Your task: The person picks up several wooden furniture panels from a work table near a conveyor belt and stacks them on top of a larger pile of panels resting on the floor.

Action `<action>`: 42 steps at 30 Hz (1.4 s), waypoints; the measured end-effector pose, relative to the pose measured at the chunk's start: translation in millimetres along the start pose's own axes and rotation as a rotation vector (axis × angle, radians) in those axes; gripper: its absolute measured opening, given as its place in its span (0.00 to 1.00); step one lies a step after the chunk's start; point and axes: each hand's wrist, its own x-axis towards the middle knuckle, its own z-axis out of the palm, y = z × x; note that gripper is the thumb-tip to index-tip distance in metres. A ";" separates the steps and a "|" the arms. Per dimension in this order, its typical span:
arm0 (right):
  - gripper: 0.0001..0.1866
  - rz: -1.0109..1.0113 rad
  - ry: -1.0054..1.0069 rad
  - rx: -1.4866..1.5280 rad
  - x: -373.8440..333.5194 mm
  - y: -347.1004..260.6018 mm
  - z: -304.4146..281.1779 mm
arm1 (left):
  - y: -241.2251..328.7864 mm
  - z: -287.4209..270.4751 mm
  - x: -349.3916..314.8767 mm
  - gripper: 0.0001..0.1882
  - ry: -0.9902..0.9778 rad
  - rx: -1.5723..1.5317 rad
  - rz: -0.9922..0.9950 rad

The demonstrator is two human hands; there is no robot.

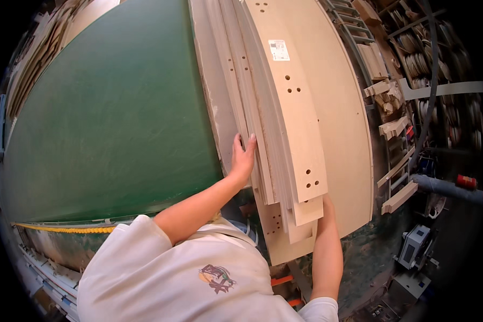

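A stack of long pale wooden boards (299, 126) runs away from me. The top one has groups of drilled holes and a white label (278, 50). My left hand (243, 159) lies against the left side of the stack, beside narrow greyish boards (233, 70) standing along it. Its fingers point away from me and are spread apart. At the near right end of the stack is my right hand (326, 208), against the edges of the boards. Its fingers are hidden by the wood, so its grip does not show.
Beneath the stack is a wide plywood sheet (343, 107). A large green surface (112, 118) spreads to the left, with a yellow strip (75, 229) along its near edge. A metal rack with wood offcuts (393, 127) and a grey machine (414, 247) stand at right.
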 end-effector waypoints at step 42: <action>0.23 0.014 0.104 -0.319 -267.8 188.2 -209.1 | -191.9 30.6 -358.4 0.50 -0.292 -0.348 -0.381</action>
